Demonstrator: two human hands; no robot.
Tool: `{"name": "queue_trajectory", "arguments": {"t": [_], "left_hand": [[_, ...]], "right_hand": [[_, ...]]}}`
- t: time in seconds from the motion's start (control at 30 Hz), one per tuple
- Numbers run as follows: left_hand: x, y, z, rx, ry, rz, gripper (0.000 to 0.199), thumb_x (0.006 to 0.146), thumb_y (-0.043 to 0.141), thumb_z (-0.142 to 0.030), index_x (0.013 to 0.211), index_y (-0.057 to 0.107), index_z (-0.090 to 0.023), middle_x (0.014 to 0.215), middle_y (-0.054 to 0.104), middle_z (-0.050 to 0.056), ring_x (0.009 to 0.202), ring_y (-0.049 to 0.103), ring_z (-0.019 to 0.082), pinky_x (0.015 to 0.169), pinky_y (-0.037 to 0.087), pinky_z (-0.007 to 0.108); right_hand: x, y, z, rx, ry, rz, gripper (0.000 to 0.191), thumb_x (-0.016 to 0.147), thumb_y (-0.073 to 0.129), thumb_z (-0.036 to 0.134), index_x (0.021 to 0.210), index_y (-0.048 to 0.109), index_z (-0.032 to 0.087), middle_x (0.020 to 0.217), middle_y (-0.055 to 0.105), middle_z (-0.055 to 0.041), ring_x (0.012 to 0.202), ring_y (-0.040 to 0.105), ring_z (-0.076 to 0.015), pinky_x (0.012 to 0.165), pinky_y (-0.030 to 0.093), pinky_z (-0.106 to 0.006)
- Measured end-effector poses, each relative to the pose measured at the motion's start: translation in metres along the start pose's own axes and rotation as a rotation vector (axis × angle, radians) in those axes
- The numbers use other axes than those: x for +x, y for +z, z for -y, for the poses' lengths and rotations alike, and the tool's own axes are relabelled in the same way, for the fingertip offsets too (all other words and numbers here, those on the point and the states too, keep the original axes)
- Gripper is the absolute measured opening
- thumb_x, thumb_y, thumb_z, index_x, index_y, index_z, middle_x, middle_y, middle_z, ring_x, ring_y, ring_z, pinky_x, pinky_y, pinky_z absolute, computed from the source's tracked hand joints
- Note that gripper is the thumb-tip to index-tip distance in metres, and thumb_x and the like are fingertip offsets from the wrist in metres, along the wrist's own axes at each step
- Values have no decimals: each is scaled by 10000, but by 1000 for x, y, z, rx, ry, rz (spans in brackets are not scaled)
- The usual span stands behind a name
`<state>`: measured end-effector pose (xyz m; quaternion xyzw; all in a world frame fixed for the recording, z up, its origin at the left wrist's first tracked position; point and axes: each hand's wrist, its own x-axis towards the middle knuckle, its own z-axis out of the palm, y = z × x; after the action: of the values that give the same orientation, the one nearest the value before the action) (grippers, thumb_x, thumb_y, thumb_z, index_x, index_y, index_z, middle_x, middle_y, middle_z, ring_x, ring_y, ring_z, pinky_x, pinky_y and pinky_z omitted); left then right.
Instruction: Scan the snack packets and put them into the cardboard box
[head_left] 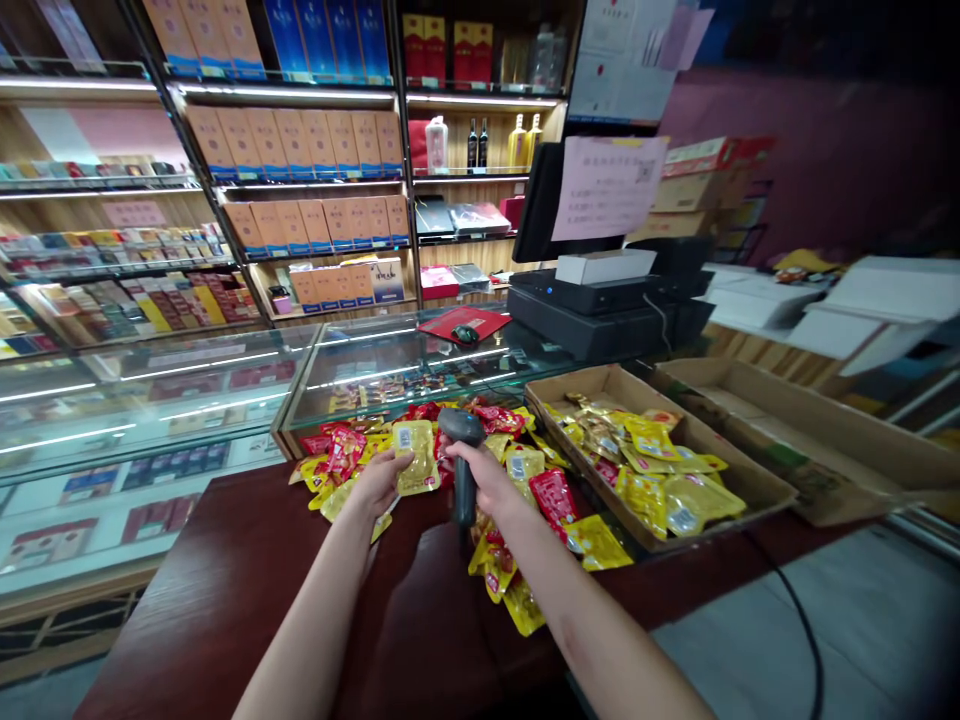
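Pinched in my left hand (381, 482) is a yellow snack packet (415, 456), held upright with its barcode label facing me. My right hand (484, 470) grips a dark barcode scanner (465, 490) by its handle, the scanner head just right of the packet. Around both hands lies a loose pile of red and yellow packets; a red packet (553, 497) and a yellow packet (600, 542) rest right of my right wrist. On the pile's left side is another red packet (345, 452). My right forearm hides part of the pile.
A cardboard tray (776, 492) with several packets stands to the right, beside a second cardboard tray (847, 425). Behind are a cash register (592, 310) and a mouse on a red pad (491, 322). Glass display cases (150, 420) lie left; a black cable (799, 600) hangs at right.
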<state>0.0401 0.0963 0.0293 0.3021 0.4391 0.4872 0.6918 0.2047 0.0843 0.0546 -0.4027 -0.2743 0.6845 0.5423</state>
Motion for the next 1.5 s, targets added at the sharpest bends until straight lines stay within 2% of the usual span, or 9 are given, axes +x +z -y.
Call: {"name": "queue_trajectory", "arguments": {"t": [0.27,0.37,0.67,0.83,0.97,1.1,1.23,1.33,1.5], "left_hand": [[1,16,6,112,-57,164,257,705,715,-162,950,655,-110,859,714,115,809,690,237,717,554,328],[2,19,7,145,-45,202,321,675,756,-205,968,660,-116,870,714,114,815,689,244,702,556,326],[1,18,7,165,-51,181,344,669,772,-182,985,655,-117,1007,692,128,830,689,224,739,576,330],[8,18,10,32,-39,84,266,719,725,-137,971,641,-120,1005,696,116,828,689,191,760,576,306],[12,20,0,-32,-31,38,189,761,678,-119,946,636,-112,973,701,111,828,685,173,768,576,299],[20,17,-19,35,-16,-20,191,728,710,-118,900,627,-124,925,703,95,762,685,166,679,590,273],[32,12,-33,115,-4,-1,260,677,758,-134,903,628,-130,931,691,87,733,679,162,629,591,255],[39,12,-41,146,5,-26,263,644,783,-138,855,626,-126,913,678,69,699,668,142,624,589,251],[42,15,-49,167,13,-44,258,614,802,-143,812,637,-123,867,673,50,672,641,123,623,580,263]], "right_hand": [[-1,-22,10,13,48,25,214,616,627,125,821,678,159,689,675,-16,617,619,-124,612,505,-226],[-3,-26,13,17,59,10,215,614,633,143,825,673,158,721,683,-24,637,626,-130,608,511,-226],[-4,-38,21,136,-9,38,191,618,590,179,803,636,167,799,682,-44,825,659,-165,742,537,-253],[-10,-37,22,157,-51,40,148,634,562,213,774,601,183,859,681,-68,946,644,-208,774,549,-301],[-17,-37,22,214,-48,38,150,612,584,162,759,610,183,945,681,-69,1023,620,-216,800,546,-296],[-24,-37,23,159,-88,-54,181,586,649,126,755,620,185,982,674,-44,1034,609,-201,821,535,-273],[-35,-30,29,43,-130,-51,185,584,682,171,759,623,177,919,679,-41,913,643,-190,710,551,-260],[-44,-21,33,-63,-97,32,168,610,670,237,750,609,168,756,677,-37,681,659,-175,543,527,-256],[-49,-12,27,-298,-113,56,164,665,625,309,671,574,153,444,559,16,357,499,-100,380,393,-211]]}}
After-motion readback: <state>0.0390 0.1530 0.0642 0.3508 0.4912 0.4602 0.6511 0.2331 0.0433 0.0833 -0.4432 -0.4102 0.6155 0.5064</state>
